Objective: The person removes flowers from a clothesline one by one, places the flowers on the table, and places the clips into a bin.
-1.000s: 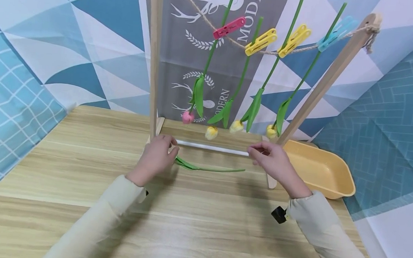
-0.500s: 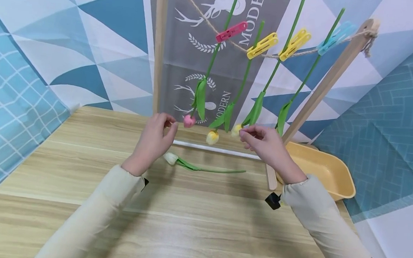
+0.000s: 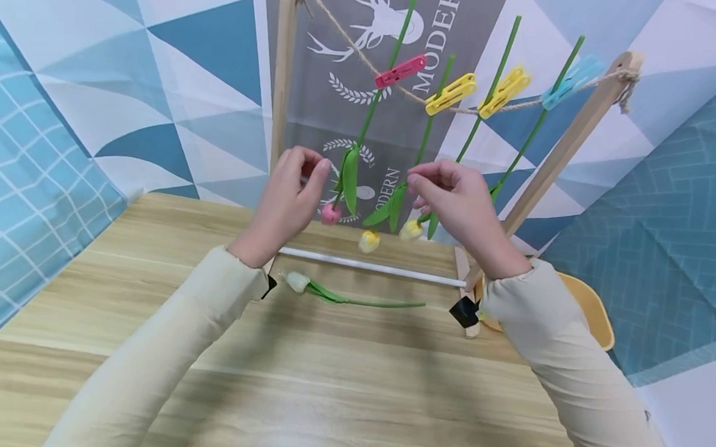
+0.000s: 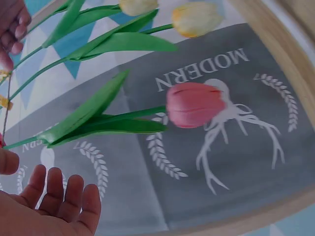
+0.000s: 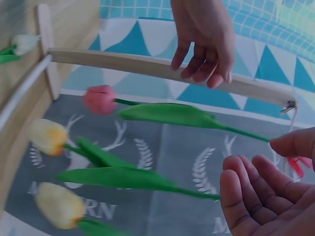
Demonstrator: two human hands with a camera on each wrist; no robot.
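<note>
In the head view my left hand (image 3: 290,195) is raised beside the hanging pink tulip (image 3: 330,213), holding nothing, its fingers loosely bent. My right hand (image 3: 460,202) hovers in front of the hanging yellow-white tulips (image 3: 411,229), also empty. The left wrist view shows the left hand (image 4: 54,201) with fingers apart below the pink tulip (image 4: 194,104). In the right wrist view the right hand (image 5: 270,196) has relaxed fingers near the tulip stems. A red clip (image 3: 400,72), two yellow clips (image 3: 451,94) and a blue clip (image 3: 572,82) pinch the stems onto the rope (image 3: 351,40).
A white tulip (image 3: 296,282) lies on the wooden table (image 3: 323,385) in front of the white rod (image 3: 370,266). Wooden posts (image 3: 562,150) stand either side of the hanging flowers. An orange-yellow basin (image 3: 595,313) is at the right, partly behind the right sleeve.
Both hands have risen from beside the white rod to the level of the hanging tulips. The head view has shifted slightly, and the lying white tulip's bloom now shows.
</note>
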